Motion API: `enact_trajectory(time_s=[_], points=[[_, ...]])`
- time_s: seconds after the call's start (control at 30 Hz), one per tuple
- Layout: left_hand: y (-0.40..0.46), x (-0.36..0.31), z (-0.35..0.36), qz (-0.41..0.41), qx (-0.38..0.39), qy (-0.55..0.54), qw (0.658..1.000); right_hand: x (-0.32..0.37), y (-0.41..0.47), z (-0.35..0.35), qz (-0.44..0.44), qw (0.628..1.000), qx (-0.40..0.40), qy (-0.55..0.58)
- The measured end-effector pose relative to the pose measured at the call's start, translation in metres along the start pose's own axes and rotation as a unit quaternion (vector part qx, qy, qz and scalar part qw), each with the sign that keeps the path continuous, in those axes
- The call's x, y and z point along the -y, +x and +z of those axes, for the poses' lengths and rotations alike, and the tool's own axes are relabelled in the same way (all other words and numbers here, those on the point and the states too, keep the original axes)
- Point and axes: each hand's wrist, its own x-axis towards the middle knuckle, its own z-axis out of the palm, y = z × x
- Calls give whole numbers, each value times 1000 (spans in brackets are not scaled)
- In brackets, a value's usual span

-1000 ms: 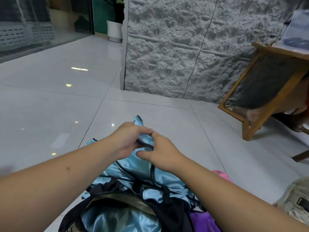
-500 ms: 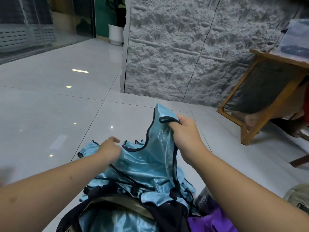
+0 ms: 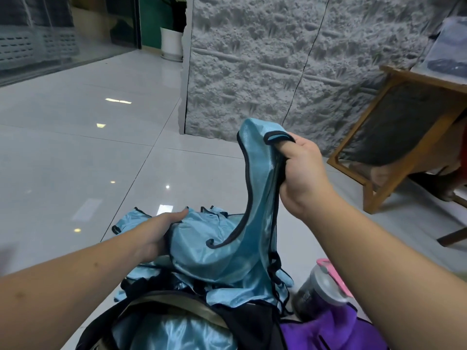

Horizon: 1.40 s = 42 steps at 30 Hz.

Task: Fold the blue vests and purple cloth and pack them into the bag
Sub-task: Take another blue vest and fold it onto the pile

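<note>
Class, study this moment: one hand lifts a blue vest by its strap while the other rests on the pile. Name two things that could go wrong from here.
1. The right hand lifts the blue vest by one strap only; its lower part still lies among the other vests, so it may drag them along or tangle.
2. The bottle lies right beside the pile, on the purple cloth; a pulled vest could roll it away.
</note>
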Motion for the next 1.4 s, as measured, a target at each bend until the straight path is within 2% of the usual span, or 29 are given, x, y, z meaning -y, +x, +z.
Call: enact_trajectory(time_s=[0.1, 0.23, 0.33, 0.47, 0.77, 0.93, 1.1, 1.23, 1.4], points=[[-5, -3, 6, -5, 31, -9, 999, 7, 2, -6, -8, 999, -17, -42], [-8, -6, 10, 16, 3, 25, 1000, 23, 7, -14, -14, 997, -47, -66], [-11, -24, 10, 89, -24, 17, 996, 34, 12, -23, -16, 994, -83, -72], [-39, -73, 20, 196, -6, -44, 980, 60, 16, -29, -4, 990, -131, -56], [-159, -186, 56, 304, 48, -21, 951, 145, 10, -36, 4, 981, -194, 7], [-226, -227, 69, 353, 32, -11, 935, 183, 0, -33, 18, 980, -194, 27], [-270, -258, 73, 407, 36, -21, 913, 212, -10, -40, 0, 987, -159, 33], [-278, -268, 64, 421, 25, -6, 907, 211, -11, -51, -2, 987, -160, 30], [-234, -233, 43, 375, -49, 37, 925, 162, -3, -46, 78, 981, -179, -11]])
